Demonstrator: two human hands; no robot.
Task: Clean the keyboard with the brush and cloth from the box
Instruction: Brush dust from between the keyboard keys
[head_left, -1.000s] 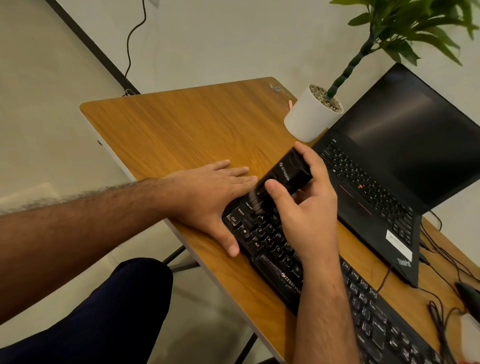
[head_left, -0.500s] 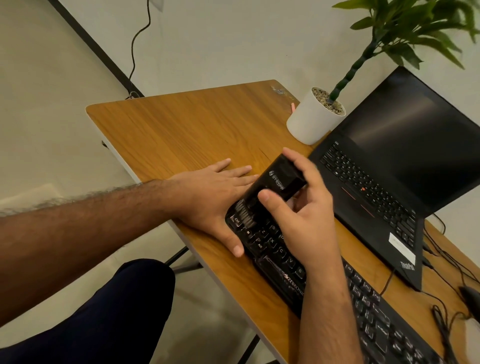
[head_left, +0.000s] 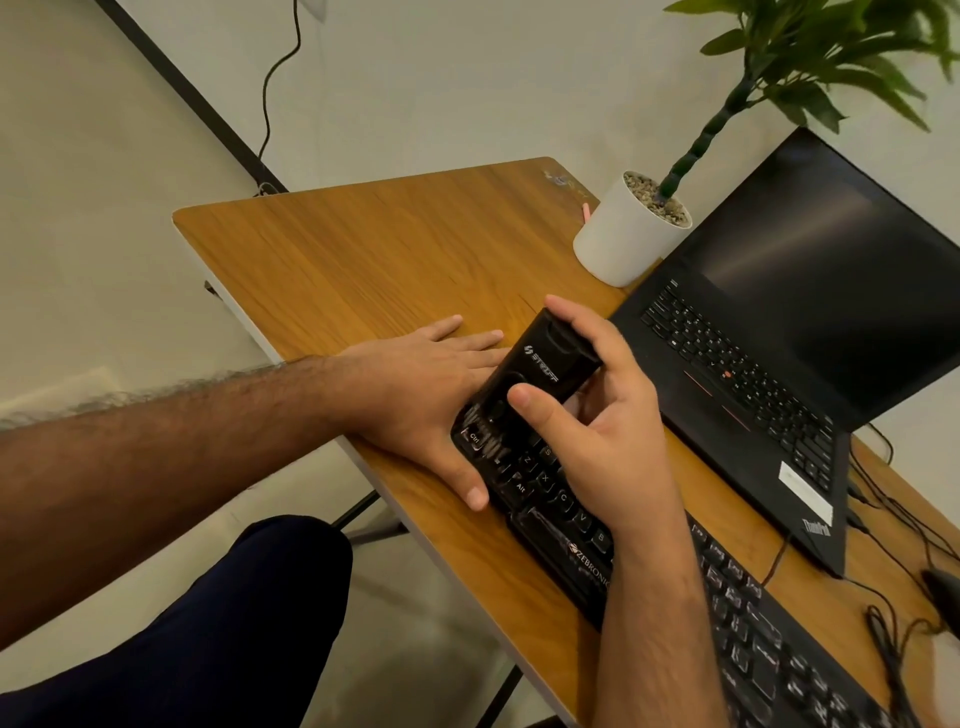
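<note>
A black keyboard (head_left: 737, 613) lies slantwise on the wooden desk (head_left: 395, 260), running toward the lower right. My right hand (head_left: 597, 431) grips a black block-shaped brush (head_left: 540, 364) with white lettering. Its bristles, blurred, press on the keys at the keyboard's left end near the Ctrl key. My left hand (head_left: 421, 395) lies flat on the desk with fingers spread, its thumb against the keyboard's left edge. No cloth or box is in view.
An open black laptop (head_left: 810, 332) stands behind the keyboard. A white pot with a green plant (head_left: 623, 239) sits at its left. Black cables (head_left: 893, 618) and a dark mouse lie at the far right. My knee is below the desk's front edge.
The brush has swept along the keys toward the keyboard's left end and tilted flatter. My left hand has stayed in place against the keyboard.
</note>
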